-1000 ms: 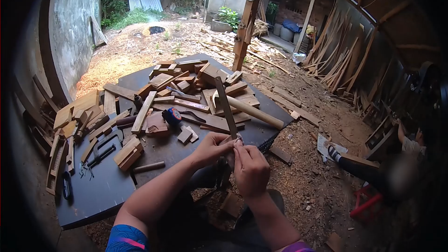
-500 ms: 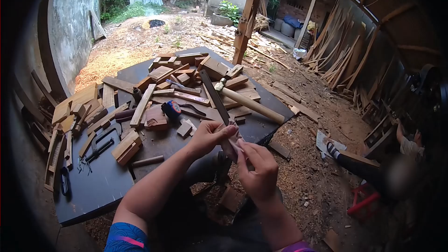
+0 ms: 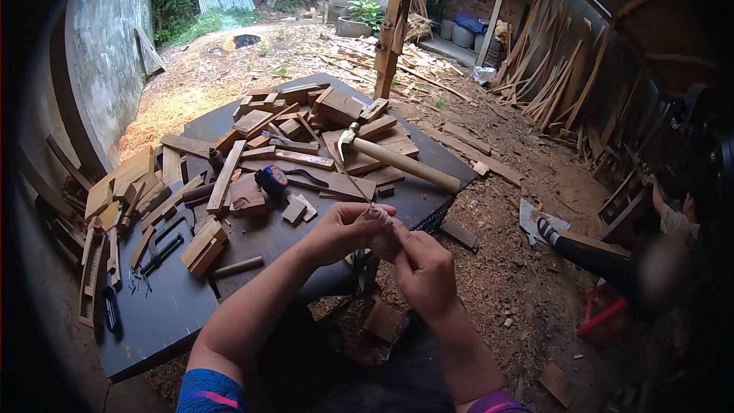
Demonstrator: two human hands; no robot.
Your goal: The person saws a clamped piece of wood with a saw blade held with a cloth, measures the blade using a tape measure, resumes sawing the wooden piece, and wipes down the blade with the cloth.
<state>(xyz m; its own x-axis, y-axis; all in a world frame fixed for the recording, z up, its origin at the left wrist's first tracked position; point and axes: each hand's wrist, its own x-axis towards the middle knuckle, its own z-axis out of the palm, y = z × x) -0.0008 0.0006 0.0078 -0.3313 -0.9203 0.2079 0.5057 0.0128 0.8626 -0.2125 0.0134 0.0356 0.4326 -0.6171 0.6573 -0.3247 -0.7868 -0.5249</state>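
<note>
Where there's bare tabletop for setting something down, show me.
Bare: the near-left table corner, bordered by clamp and round stick; a smaller strip between hammer and right hand. Crowded: the far half, heaped with wood blocks.

The cloth point(image 3: 386, 242) and our left hand point(image 3: 340, 231) hide the strip's point(image 3: 350, 176) near end. At the bottom edge, our blue sleeve point(image 3: 210, 392) at seven o'clock and purple sleeve point(image 3: 497, 403) at five are cut off. We see a person point(image 3: 592, 256) partly blurred at four.
</note>
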